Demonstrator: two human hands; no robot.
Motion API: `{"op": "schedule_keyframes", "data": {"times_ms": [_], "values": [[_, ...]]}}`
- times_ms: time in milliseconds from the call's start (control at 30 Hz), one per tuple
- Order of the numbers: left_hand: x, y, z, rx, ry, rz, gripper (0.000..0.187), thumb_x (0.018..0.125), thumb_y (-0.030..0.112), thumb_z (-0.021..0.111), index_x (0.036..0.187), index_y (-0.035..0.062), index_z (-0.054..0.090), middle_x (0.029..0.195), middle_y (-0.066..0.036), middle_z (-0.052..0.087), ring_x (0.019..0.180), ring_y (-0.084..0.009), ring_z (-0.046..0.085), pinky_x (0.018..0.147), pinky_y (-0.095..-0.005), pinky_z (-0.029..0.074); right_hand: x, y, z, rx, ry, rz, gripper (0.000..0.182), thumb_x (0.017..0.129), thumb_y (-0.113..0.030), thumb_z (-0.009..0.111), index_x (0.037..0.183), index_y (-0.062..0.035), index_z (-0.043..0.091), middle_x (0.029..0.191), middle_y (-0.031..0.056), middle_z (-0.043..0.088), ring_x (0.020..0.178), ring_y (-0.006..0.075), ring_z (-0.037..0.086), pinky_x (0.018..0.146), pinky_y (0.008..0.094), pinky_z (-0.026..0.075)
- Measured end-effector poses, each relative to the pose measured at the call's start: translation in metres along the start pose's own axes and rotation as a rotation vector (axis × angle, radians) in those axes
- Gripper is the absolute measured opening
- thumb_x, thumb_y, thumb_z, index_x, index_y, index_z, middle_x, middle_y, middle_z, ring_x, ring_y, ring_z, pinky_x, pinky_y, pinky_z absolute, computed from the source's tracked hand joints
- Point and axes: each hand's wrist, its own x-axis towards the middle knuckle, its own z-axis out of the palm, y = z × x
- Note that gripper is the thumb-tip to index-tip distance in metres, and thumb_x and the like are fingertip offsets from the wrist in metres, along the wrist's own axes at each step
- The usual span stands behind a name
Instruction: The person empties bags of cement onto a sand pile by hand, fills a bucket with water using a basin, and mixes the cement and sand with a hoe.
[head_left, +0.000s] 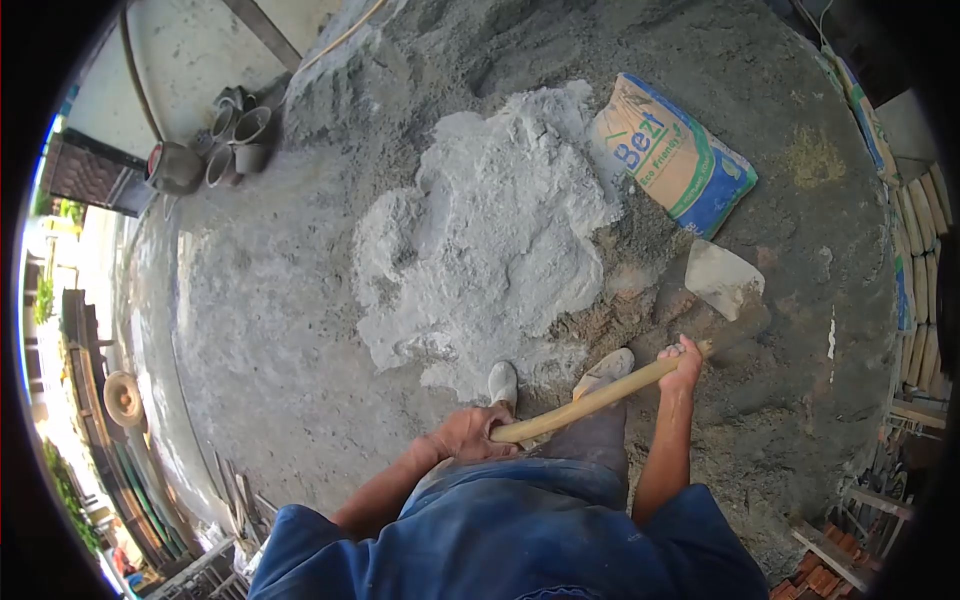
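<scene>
My left hand (468, 433) grips the near end of a long wooden handle (590, 400). My right hand (684, 362) grips the same handle farther up, close to the blade. The flat pale blade (722, 279) of this hoe hangs above the sandy ground at the right. A heap of pale grey cement powder (490, 235) lies on top of darker sand (640, 235) in front of my feet. My two dusty shoes (503, 382) stand at the heap's near edge.
A cement bag (672, 152) lies open at the heap's far right. Several grey pots (235, 135) stand at the far left by a wall. Stacked tiles (920, 260) and bricks (825, 575) line the right side. Bare concrete floor (250, 330) spreads to the left.
</scene>
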Motion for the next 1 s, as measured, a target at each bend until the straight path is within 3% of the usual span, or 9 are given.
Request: {"op": "schedule_keyframes", "data": {"times_ms": [167, 300, 467, 567, 600, 767, 900, 933, 1000], "values": [[-0.048, 0.049, -0.11, -0.413, 0.242, 0.207, 0.036, 0.083, 0.03, 0.075, 0.103, 0.0052, 0.059, 0.081, -0.003, 0.062, 0.076, -0.0125, 0.059, 0.069, -0.0298, 0.048, 0.016, -0.005, -0.017, 0.0, 0.029, 0.003, 0.028, 0.087, -0.013, 0.059, 0.066, -0.016, 0.04, 0.054, -0.0053, 0.037, 0.044, 0.0137, 0.039, 0.045, 0.0299, 0.038], [-0.103, 0.074, -0.206, -0.166, 0.569, 0.42, 0.037, 0.083, 0.023, 0.076, 0.106, 0.0033, 0.056, 0.085, -0.006, 0.063, 0.079, -0.0141, 0.062, 0.071, -0.0303, 0.051, 0.028, 0.02, -0.073, -0.239, 0.093, 0.205, 0.03, 0.091, -0.013, 0.053, 0.064, -0.0153, 0.041, 0.052, -0.0049, 0.041, 0.041, 0.0102, 0.041, 0.043, 0.023, 0.043], [-0.207, 0.109, -0.314, 0.187, 0.98, 0.652, 0.047, 0.077, 0.024, 0.08, 0.108, -0.0014, 0.056, 0.091, -0.01, 0.061, 0.076, -0.016, 0.06, 0.065, -0.028, 0.05, 0.018, 0.115, -0.097, -0.179, 0.037, 0.683, 0.026, 0.091, -0.014, 0.053, 0.066, -0.0125, 0.047, 0.058, -0.001, 0.05, 0.05, 0.0116, 0.05, 0.052, 0.0266, 0.05], [-0.274, 0.118, -0.383, 0.579, 1.001, 0.791, 0.052, 0.076, 0.023, 0.081, 0.112, -0.0054, 0.055, 0.093, -0.013, 0.062, 0.076, -0.0158, 0.062, 0.062, -0.027, 0.051, 0.0, 0.188, -0.073, -0.396, -0.034, 0.746, 0.023, 0.09, -0.016, 0.055, 0.068, -0.0098, 0.05, 0.06, 0.0021, 0.053, 0.053, 0.0139, 0.054, 0.057, 0.0283, 0.052], [-0.291, 0.125, -0.398, 0.715, 1.098, 0.748, 0.045, 0.087, 0.028, 0.068, 0.113, -0.0045, 0.051, 0.087, -0.014, 0.057, 0.071, -0.0173, 0.056, 0.063, -0.0293, 0.045, -0.002, 0.209, -0.059, -0.389, -0.056, 0.751, 0.023, 0.09, -0.016, 0.055, 0.068, -0.0098, 0.05, 0.06, 0.0021, 0.053, 0.053, 0.0139, 0.054, 0.057, 0.0283, 0.052], [-0.396, 0.16, -0.537, 0.984, 0.956, 0.942, 0.033, 0.098, 0.027, 0.047, 0.117, 0.0001, 0.047, 0.094, -0.016, 0.057, 0.074, -0.0237, 0.061, 0.065, -0.0346, 0.051, -0.02, 0.315, -0.005, -0.269, 0.036, 0.886, 0.027, 0.088, -0.02, 0.056, 0.065, -0.0093, 0.046, 0.059, 0.0051, 0.051, 0.051, 0.0168, 0.051, 0.053, 0.0309, 0.046], [-0.435, 0.134, -0.627, 0.98, 0.854, 1.235, 0.031, 0.104, 0.027, 0.032, 0.116, 0.001, 0.043, 0.091, -0.017, 0.06, 0.066, -0.0264, 0.065, 0.058, -0.0342, 0.058, -0.058, 0.359, 0.062, -0.494, -0.151, 0.598, 0.03, 0.087, -0.021, 0.056, 0.062, -0.0096, 0.043, 0.058, 0.0056, 0.049, 0.05, 0.0181, 0.049, 0.052, 0.0322, 0.043], [-0.44, 0.1, -0.63, 0.867, 0.998, 1.189, 0.032, 0.103, 0.026, 0.036, 0.117, -0.0017, 0.044, 0.092, -0.016, 0.06, 0.069, -0.0241, 0.063, 0.061, -0.032, 0.055, -0.066, 0.364, 0.087, -0.571, -0.174, 0.486, 0.031, 0.087, -0.021, 0.056, 0.062, -0.0096, 0.043, 0.057, 0.005, 0.048, 0.05, 0.0182, 0.049, 0.052, 0.0325, 0.044], [-0.447, 0.026, -0.628, 0.609, 1.216, 1.037, 0.035, 0.1, 0.026, 0.044, 0.116, -0.0042, 0.048, 0.096, -0.015, 0.058, 0.076, -0.0206, 0.057, 0.069, -0.0307, 0.048, -0.071, 0.362, 0.15, -0.629, -0.413, 0.761, 0.03, 0.086, -0.02, 0.058, 0.062, -0.0097, 0.043, 0.057, 0.0047, 0.047, 0.051, 0.0188, 0.051, 0.052, 0.0328, 0.044]]}}
